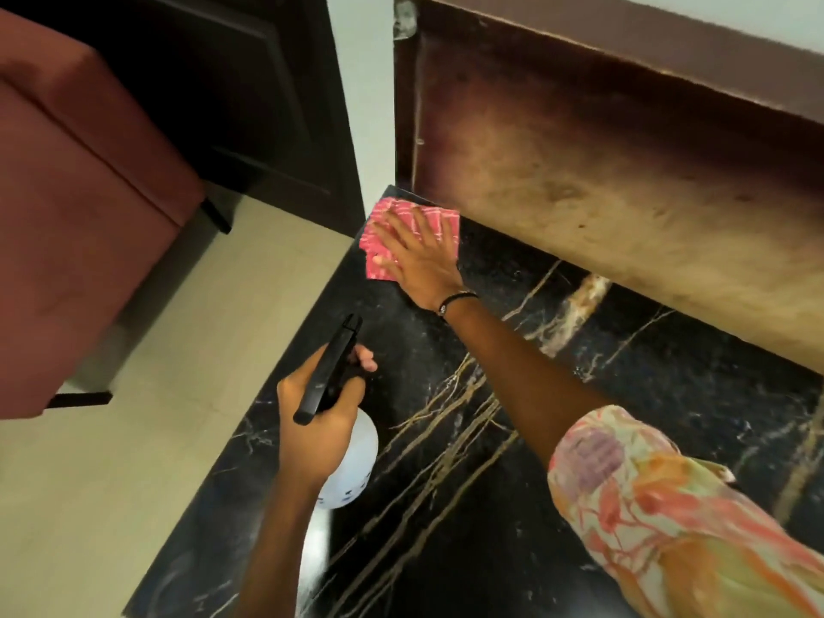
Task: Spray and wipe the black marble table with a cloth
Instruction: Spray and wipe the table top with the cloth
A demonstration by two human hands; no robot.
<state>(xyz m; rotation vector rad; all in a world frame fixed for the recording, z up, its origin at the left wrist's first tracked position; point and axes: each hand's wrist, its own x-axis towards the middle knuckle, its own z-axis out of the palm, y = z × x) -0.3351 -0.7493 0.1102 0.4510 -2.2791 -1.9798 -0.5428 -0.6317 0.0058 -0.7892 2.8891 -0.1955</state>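
Right hand [417, 254] flat, fingers straight, pressing cloth [408, 238] at table's [446, 439] eleven-o'clock corner. Left hand [319, 421] gripping sprayer [330, 372]. Best swept toward five o'clock, firmly.

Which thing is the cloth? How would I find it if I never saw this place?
Find the black marble table with gold veins. Follow it to its far corner, under the brown wooden panel. The cloth lies flat there beneath the right hand; it is the only pink, white-striped thing, unlike the white spray bottle that the left hand holds.
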